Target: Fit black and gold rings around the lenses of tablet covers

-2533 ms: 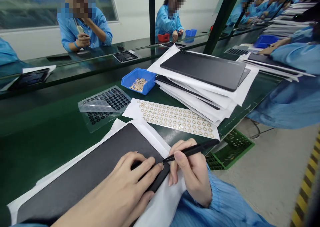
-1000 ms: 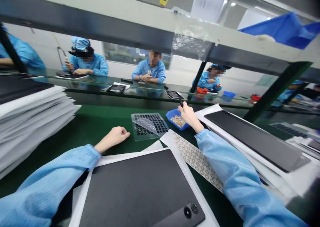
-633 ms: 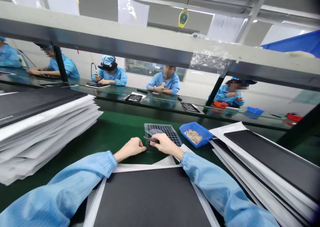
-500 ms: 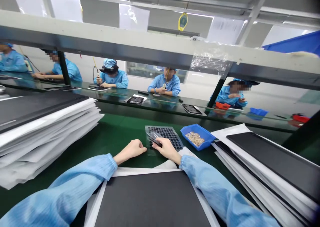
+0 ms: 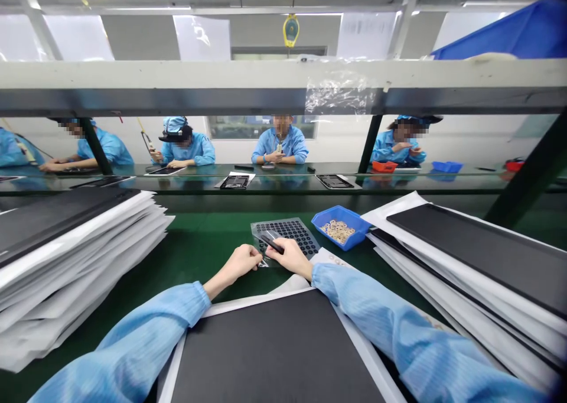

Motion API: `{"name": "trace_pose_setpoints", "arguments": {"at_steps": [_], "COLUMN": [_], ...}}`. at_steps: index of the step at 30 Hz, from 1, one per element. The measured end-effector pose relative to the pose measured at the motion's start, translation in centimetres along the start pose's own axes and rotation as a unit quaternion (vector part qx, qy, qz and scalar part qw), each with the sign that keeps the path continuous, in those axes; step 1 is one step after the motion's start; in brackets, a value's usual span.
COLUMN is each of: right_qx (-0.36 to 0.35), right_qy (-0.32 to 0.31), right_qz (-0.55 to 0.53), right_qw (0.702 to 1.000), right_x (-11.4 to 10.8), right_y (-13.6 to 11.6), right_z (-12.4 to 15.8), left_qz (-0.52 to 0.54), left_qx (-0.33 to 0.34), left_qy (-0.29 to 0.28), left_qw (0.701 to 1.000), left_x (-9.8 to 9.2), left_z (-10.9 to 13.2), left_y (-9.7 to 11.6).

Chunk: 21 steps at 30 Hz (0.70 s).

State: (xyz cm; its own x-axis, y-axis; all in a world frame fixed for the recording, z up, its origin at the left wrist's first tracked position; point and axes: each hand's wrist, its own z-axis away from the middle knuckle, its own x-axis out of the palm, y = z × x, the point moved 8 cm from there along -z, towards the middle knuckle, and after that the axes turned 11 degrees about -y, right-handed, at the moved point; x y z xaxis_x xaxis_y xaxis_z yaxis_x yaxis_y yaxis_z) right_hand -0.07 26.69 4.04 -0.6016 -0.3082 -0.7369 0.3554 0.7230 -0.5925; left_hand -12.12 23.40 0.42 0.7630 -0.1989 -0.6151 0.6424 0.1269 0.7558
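Observation:
My right hand (image 5: 293, 258) grips black tweezers (image 5: 272, 244), their tip over a clear sheet of small black rings (image 5: 287, 233). My left hand (image 5: 241, 262) lies curled just to the left, its fingertips at the sheet's lower corner. Whether it pinches the sheet is hard to tell. Below my forearms, a black tablet (image 5: 274, 356) lies back up on white paper (image 5: 283, 299). A blue bin (image 5: 340, 227) of beige rings stands beyond my right hand, and a paper sheet of beige rings (image 5: 330, 256) is mostly hidden under my right sleeve.
Stacks of black tablets between white sheets rise on both sides: left (image 5: 66, 261), right (image 5: 478, 255). The green bench (image 5: 199, 231) ends at a glass partition (image 5: 283, 178), with several co-workers in blue smocks working beyond it.
My view has lifted from the tablet to the far bench. Both hands have moved from the tablet to the sheet of black rings, with the tweezers still in my right hand.

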Motion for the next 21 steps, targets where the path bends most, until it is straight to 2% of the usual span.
{"name": "trace_pose_setpoints", "arguments": {"at_steps": [6,10,16,21], "right_qx": [-0.007,-0.008,0.0,0.03], "right_qy": [0.006,0.004,0.001,0.012], "right_qz": [-0.021,-0.029,-0.023,-0.013], "right_qw": [1.0,1.0,1.0,0.999], "right_x": [-0.1,0.0,0.3,0.0], "right_y": [-0.1,0.1,0.2,0.9], "right_z": [0.1,0.0,0.0,-0.2], "left_qz": [0.193,0.277,0.31,0.27], "left_qx": [0.051,0.076,0.11,0.1], "left_qy": [0.03,0.047,0.052,0.043], "left_qw": [0.979,0.957,0.943,0.957], "left_x": [0.2,0.3,0.4,0.5], "left_z": [-0.8,-1.1,-1.0,-0.5], "left_y": [-0.4,-1.0,-1.2,-0.2]}}
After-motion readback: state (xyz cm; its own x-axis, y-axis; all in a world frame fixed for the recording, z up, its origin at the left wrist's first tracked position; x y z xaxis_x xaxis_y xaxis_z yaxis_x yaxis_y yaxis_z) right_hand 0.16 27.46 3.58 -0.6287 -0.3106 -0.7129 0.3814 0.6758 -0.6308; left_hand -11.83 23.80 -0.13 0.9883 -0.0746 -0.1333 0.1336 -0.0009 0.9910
